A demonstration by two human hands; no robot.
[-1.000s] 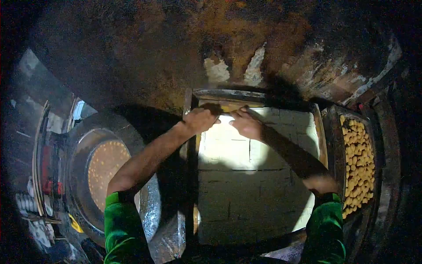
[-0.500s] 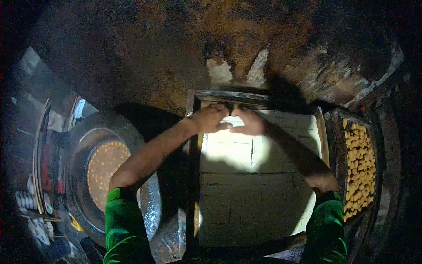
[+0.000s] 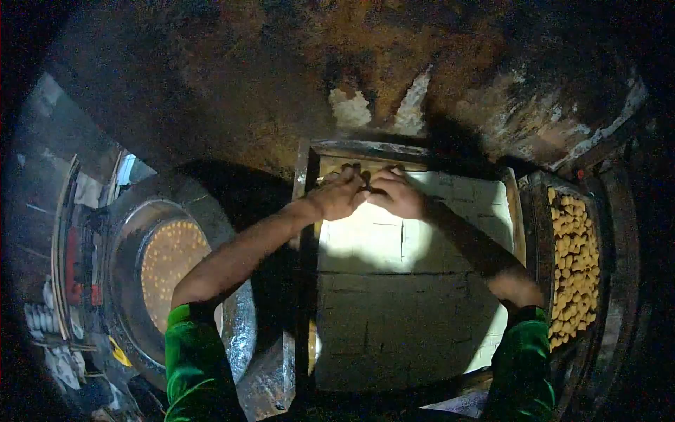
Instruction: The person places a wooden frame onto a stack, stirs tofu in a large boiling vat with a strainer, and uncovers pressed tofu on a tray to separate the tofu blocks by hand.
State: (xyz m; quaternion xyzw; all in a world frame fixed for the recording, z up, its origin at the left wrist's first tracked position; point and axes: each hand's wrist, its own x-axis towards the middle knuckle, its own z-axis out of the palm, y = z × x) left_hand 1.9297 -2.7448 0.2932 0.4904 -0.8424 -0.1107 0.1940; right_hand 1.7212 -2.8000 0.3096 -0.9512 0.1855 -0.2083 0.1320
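A pale slab scored with cut lines, looking like tofu (image 3: 394, 323), lies in a wooden-framed tray (image 3: 304, 211) in front of me. Over its far left corner are both my hands, side by side and nearly touching. My left hand (image 3: 342, 194) has its fingers bent towards the far frame edge. Beside it, my right hand (image 3: 396, 193) is curled too, its fingers pointing towards the left hand. Whatever the fingers hold, if anything, is hidden beneath them. A bright patch of light falls on the slab just below the hands.
To the left stands a large round pan (image 3: 126, 288) of brownish liquid with many small pale-orange pieces (image 3: 172, 260) floating in it. On the right, another wooden-edged tray (image 3: 540, 232) holds golden-yellow pieces (image 3: 575, 274). A stained, dark wall (image 3: 281, 84) rises behind.
My hands have drawn closer together, closing the gap between the thumbs. The fingers have bent further over the slab's far left corner. The view has shifted slightly.
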